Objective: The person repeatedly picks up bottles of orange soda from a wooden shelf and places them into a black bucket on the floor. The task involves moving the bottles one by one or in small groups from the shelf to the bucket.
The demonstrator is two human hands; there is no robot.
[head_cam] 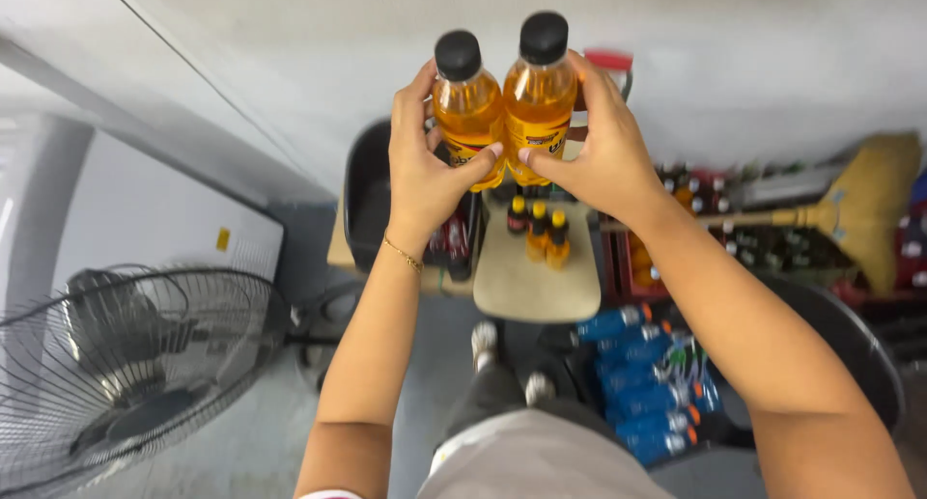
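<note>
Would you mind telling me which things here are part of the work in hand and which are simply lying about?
In hand:
- left hand on the left orange bottle
- right hand on the right orange bottle
- small orange bottles on the stool below

Lying about:
- fan
- broom
- blue bottles

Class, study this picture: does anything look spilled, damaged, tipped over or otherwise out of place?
Nothing stands out. The left hand and right hand each hold a capped orange drink bottle upright: left bottle, right bottle. No spill shows. The small bottles on the stool below stand upright.
</note>
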